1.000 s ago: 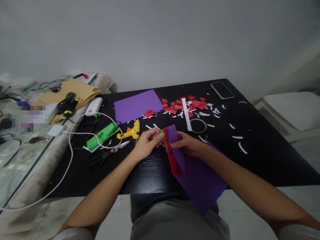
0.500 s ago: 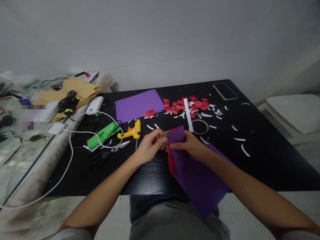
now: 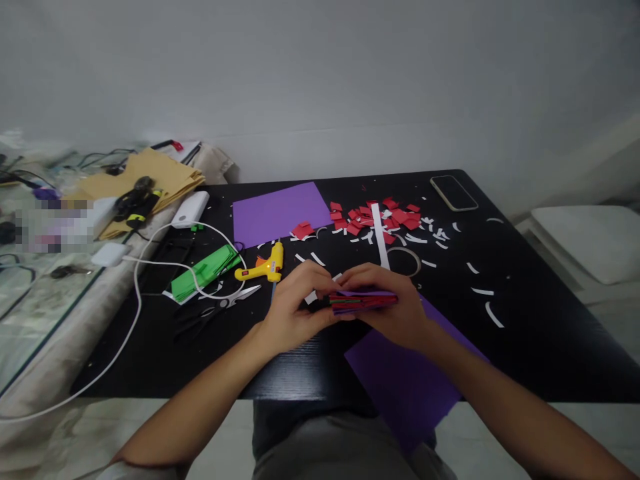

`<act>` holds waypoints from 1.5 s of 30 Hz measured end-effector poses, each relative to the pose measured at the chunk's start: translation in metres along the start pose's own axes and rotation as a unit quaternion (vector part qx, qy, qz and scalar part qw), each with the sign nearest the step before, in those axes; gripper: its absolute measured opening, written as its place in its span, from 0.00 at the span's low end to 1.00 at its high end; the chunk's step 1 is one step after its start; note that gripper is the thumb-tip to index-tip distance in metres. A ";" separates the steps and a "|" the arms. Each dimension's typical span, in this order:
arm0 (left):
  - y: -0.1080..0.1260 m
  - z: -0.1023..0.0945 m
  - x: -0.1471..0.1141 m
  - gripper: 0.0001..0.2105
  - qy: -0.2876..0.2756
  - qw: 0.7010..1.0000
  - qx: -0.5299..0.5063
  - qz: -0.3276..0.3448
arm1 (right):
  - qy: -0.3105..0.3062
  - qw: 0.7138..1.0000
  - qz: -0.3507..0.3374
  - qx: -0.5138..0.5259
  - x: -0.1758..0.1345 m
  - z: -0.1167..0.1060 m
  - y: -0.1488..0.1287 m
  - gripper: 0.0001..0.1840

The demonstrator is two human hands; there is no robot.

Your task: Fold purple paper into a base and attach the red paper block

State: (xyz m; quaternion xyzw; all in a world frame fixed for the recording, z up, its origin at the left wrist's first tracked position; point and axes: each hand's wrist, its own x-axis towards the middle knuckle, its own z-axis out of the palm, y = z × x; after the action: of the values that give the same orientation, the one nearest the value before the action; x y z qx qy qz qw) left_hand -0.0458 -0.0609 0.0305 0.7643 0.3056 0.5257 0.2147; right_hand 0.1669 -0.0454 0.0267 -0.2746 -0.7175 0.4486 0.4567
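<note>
Between my two hands is a stack of folded paper [image 3: 364,302], red and green layers with purple on the outside, its edge turned toward me. My left hand [image 3: 299,303] pinches the left end of the stack. The right end is gripped by my right hand [image 3: 393,303], fingers over the top and thumb beneath. Under my right forearm lies a purple sheet [image 3: 407,387], its corner hanging past the table's front edge. A yellow glue gun [image 3: 265,265] rests just left of my left hand, with scissors [image 3: 225,303] beside it.
Red paper squares [image 3: 395,217] and white paper scraps litter the back of the black table [image 3: 540,347]. A second purple sheet [image 3: 280,210], green paper strips [image 3: 205,272], a tape roll [image 3: 417,257] and a phone [image 3: 454,193] lie around. A white cable [image 3: 137,303] loops at left.
The stack has turned from upright to lying level, its edge now facing me. My right hand has shifted round to its right end, and the purple outer layer no longer stands up.
</note>
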 end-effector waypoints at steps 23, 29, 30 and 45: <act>0.001 -0.001 -0.004 0.12 0.003 0.999 0.005 0.041 | 0.031 0.999 0.005 -0.022 -0.002 0.002 0.012 0.08; 0.002 -0.001 -0.002 0.07 0.004 0.997 0.032 0.070 | 0.024 0.999 -0.024 -0.035 -0.003 0.002 0.014 0.06; 0.002 -0.001 -0.002 0.07 0.003 0.997 0.037 0.074 | 0.022 0.999 -0.030 -0.040 -0.003 0.002 0.015 0.06; -0.005 -0.001 -0.008 0.09 -0.004 0.993 0.054 0.104 | 0.018 0.986 -0.144 -0.079 -0.001 -0.003 0.003 0.16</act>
State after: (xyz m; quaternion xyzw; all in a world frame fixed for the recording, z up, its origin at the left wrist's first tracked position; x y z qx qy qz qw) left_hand -0.0504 -0.0629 0.0225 0.8047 0.2517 0.5244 0.1187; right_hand 0.1698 -0.0437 0.0239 -0.2122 -0.7745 0.3150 0.5059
